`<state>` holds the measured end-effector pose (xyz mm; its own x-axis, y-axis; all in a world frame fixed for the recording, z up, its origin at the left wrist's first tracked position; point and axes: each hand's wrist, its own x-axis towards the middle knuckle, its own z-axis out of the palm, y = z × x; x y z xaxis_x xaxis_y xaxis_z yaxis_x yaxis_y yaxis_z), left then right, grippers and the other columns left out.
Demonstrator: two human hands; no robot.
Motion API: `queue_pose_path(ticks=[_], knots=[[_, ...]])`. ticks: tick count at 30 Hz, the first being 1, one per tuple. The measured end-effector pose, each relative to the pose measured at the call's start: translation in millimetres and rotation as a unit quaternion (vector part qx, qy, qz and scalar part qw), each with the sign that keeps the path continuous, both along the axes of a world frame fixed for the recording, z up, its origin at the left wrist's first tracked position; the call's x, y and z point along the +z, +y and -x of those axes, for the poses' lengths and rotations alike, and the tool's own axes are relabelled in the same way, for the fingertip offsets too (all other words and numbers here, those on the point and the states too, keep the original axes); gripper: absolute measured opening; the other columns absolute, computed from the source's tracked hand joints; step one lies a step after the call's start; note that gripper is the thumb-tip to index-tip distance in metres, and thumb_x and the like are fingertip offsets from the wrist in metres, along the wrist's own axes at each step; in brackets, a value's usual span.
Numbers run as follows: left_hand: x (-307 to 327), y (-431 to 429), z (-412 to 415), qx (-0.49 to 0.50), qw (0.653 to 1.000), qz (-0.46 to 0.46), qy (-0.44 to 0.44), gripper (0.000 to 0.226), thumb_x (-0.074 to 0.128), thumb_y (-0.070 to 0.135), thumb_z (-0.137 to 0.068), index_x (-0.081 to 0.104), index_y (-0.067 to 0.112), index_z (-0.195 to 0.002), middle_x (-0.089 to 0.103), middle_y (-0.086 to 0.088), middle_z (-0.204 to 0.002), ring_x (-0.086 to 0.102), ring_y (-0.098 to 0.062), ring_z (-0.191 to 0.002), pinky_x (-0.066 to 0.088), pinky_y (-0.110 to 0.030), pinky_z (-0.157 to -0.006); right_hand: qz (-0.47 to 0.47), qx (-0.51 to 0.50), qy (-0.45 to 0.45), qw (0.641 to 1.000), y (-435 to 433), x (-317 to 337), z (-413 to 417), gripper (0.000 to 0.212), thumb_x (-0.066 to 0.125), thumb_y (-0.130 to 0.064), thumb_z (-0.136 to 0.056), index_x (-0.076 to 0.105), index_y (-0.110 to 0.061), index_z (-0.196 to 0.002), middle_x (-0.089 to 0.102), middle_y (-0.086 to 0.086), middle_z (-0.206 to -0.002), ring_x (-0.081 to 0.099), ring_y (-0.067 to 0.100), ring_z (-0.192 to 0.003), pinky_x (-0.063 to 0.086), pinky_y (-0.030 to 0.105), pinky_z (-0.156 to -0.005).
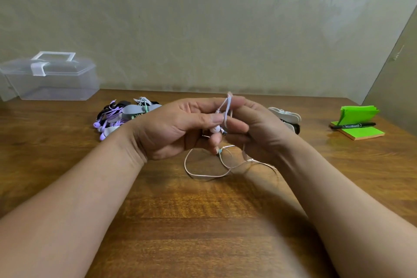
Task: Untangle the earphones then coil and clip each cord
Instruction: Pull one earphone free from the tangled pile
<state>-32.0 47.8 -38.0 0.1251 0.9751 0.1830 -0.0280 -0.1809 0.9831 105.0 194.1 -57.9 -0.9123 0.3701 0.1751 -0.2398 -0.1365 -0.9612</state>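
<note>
- We hold both hands raised over the middle of the wooden table (203, 221), meeting just above its surface.
- Our left hand (178, 128) pinches a pale pink earphone cord (207, 174) between thumb and fingers, with a small earbud (215, 129) showing just under the thumb.
- Our right hand (255, 128) has several turns of the same cord wound around its fingers, so it is closed on the cord too.
- The rest of the cord hangs from the hands and lies in loose loops on the table directly below and slightly toward us, with a small teal piece on it near the left fingertips.
- Behind the left hand sits a pile of purple earphones with grey clips (121, 117).
- Behind the right hand lies a stack of white clips (285, 114), partly hidden.
- A clear plastic box (49, 79) stands far left; green sticky notes (358, 130) with a black marker (353, 125) lie far right.
</note>
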Motion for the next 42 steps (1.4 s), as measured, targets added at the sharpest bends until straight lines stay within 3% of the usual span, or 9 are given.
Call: queue_pose_path(ticks=[5, 11, 16, 23, 27, 31, 34, 37, 42], knots=[[0, 11, 3, 0.147, 0.987, -0.025, -0.053, 0.047, 0.052, 0.011, -0.101, 0.053, 0.018, -0.148, 0.067, -0.023, -0.119, 0.058, -0.010, -0.072, 0.058, -0.025, -0.074, -0.103, -0.078, -0.056, 0.990, -5, -2, 2, 0.028, 0.046, -0.025, -0.112, 0.073, -0.021, -0.108, 0.045, 0.003, -0.071, 0.026, 0.011, -0.051, 0.022, 0.022, -0.043], [-13, 22, 11, 0.286, 0.945, -0.058, 0.148, 0.049, 0.048, 0.008, -0.108, 0.041, 0.021, -0.155, 0.065, -0.037, -0.115, 0.063, 0.002, -0.077, 0.057, -0.024, -0.076, -0.380, -0.135, -0.182, 0.897, -18, 0, -2, 0.033, 0.049, -0.027, -0.110, 0.063, -0.019, -0.081, 0.058, -0.012, -0.059, 0.043, 0.003, -0.051, 0.033, 0.024, -0.053], [-22, 20, 20, 0.294, 0.864, -0.025, 0.408, 0.046, 0.050, 0.023, -0.109, 0.045, 0.033, -0.154, 0.071, 0.021, -0.101, 0.052, 0.001, -0.070, 0.053, -0.031, -0.080, -0.532, -0.245, -0.144, 0.798, -12, 7, -5, 0.017, 0.063, -0.026, -0.100, 0.068, -0.021, -0.084, 0.066, -0.003, -0.074, 0.056, 0.011, -0.068, 0.041, 0.030, -0.062], [0, 4, 2, 0.141, 0.908, 0.021, 0.394, 0.024, 0.050, 0.019, -0.110, 0.072, 0.028, -0.111, 0.076, 0.010, -0.099, 0.058, -0.012, -0.075, 0.055, -0.032, -0.078, -0.388, -0.253, -0.025, 0.886, 5, 19, -14, 0.005, 0.078, -0.019, -0.094, 0.074, -0.016, -0.096, 0.075, -0.001, -0.085, 0.066, 0.006, -0.075, 0.051, 0.021, -0.068], [4, -3, 1, 0.048, 0.969, 0.019, 0.240, 0.027, 0.049, 0.010, -0.107, 0.067, 0.004, -0.127, 0.075, 0.001, -0.101, 0.054, -0.015, -0.077, 0.053, -0.033, -0.079, -0.140, -0.116, -0.004, 0.983, 12, 15, -13, 0.011, 0.076, -0.022, -0.088, 0.077, -0.014, -0.096, 0.067, 0.002, -0.079, 0.055, 0.012, -0.066, 0.035, 0.023, -0.058], [5, -1, -2, 0.059, 0.996, -0.024, 0.054, 0.045, 0.052, 0.012, -0.099, 0.056, 0.015, -0.144, 0.074, -0.008, -0.113, 0.055, -0.013, -0.072, 0.055, -0.026, -0.074, 0.002, -0.046, -0.004, 0.999, 12, 2, -5, 0.008, 0.068, -0.018, -0.090, 0.071, -0.013, -0.096, 0.057, 0.000, -0.071, 0.030, 0.010, -0.058, 0.016, 0.024, -0.052], [5, 6, 5, 0.152, 0.986, -0.059, 0.029, 0.044, 0.051, 0.013, -0.102, 0.054, 0.022, -0.145, 0.076, 0.000, -0.112, 0.055, -0.010, -0.070, 0.056, -0.024, -0.073, -0.048, -0.050, -0.042, 0.997, 4, -2, -2, 0.017, 0.054, -0.012, -0.106, 0.068, -0.004, -0.110, 0.056, -0.005, -0.068, 0.030, 0.004, -0.050, 0.024, 0.016, -0.043], [-1, 13, 14, 0.253, 0.955, -0.069, 0.142, 0.044, 0.048, 0.010, -0.108, 0.049, 0.024, -0.150, 0.074, -0.013, -0.120, 0.058, -0.004, -0.064, 0.055, -0.029, -0.075, -0.174, -0.105, -0.097, 0.974, -4, -3, 3, 0.026, 0.056, -0.022, -0.108, 0.069, 0.001, -0.110, 0.060, 0.001, -0.074, 0.036, 0.007, -0.051, 0.028, 0.022, -0.047], [-16, 17, 23, 0.315, 0.883, -0.044, 0.345, 0.049, 0.049, 0.012, -0.109, 0.047, 0.035, -0.152, 0.070, 0.026, -0.083, 0.053, -0.011, -0.066, 0.054, -0.036, -0.070, -0.371, -0.214, -0.105, 0.898, -16, 9, -3, 0.021, 0.067, -0.031, -0.101, 0.076, -0.018, -0.087, 0.065, -0.003, -0.067, 0.049, 0.007, -0.057, 0.039, 0.024, -0.055]])
